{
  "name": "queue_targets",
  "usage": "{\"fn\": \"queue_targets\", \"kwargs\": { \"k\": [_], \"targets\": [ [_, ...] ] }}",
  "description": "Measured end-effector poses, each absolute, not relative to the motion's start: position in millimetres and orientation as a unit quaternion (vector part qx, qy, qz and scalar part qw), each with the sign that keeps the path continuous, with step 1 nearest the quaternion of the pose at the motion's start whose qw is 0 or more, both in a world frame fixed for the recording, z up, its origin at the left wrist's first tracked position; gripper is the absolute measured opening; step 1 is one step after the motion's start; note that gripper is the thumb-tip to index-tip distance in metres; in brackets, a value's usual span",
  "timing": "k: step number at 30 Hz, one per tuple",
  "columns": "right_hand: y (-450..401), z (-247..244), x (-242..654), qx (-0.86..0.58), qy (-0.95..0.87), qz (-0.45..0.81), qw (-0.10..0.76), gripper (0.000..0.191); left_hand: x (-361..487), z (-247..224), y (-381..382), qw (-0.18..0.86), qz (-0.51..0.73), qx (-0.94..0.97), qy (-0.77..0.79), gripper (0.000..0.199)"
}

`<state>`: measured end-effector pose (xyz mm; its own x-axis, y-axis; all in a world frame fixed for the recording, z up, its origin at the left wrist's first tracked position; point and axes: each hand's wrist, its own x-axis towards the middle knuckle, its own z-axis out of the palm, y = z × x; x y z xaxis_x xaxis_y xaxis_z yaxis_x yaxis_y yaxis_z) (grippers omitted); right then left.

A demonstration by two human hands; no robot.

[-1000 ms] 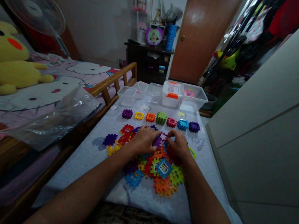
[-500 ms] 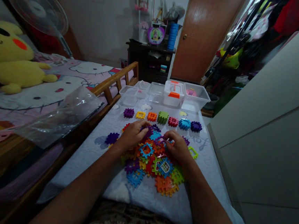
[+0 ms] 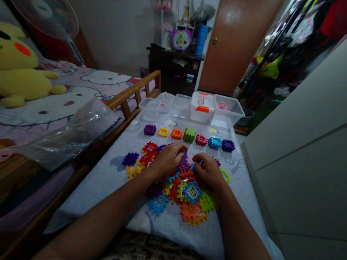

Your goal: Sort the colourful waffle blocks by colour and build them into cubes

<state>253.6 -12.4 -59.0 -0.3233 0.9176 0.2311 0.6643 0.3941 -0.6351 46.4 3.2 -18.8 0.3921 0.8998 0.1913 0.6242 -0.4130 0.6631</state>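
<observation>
Purple waffle block (image 3: 183, 160) perched between your left hand (image 3: 167, 160) and right hand (image 3: 208, 171), right above the jumbled pile of coloured blocks (image 3: 192, 192), and your fingers are curled in close, though I can't tell if they're gripping it!

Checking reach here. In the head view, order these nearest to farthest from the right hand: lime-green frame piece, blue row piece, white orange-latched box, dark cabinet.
From the right hand:
1. Lime-green frame piece, just to its right
2. Blue piece, ahead in the row
3. White box, beyond the row
4. Dark cabinet, against the far wall
</observation>
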Motion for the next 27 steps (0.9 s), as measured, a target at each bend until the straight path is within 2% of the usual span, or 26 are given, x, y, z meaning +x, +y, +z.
{"fn": "queue_targets", "kwargs": {
  "k": [2,6,10,15,27],
  "targets": [
    [-10,-61,257,-0.515,-0.777,0.213,0.293,0.024,53,-23,1,0.229,0.231,0.812,0.485,0.026],
    [-9,-61,262,-0.523,-0.769,0.213,0.301,0.024,58,-30,-4,0.119,0.131,0.851,0.494,0.023],
    [-9,-60,263,-0.523,-0.770,0.212,0.296,0.022,55,-29,-9,0.064,0.092,0.861,0.495,0.021],
    [-9,-60,262,-0.522,-0.778,0.205,0.285,0.023,55,-24,-11,0.064,0.055,0.876,0.475,0.043],
    [-11,-62,263,-0.505,-0.795,0.217,0.257,0.028,49,-21,-11,0.077,0.041,0.895,0.437,0.054]
  ]
}}
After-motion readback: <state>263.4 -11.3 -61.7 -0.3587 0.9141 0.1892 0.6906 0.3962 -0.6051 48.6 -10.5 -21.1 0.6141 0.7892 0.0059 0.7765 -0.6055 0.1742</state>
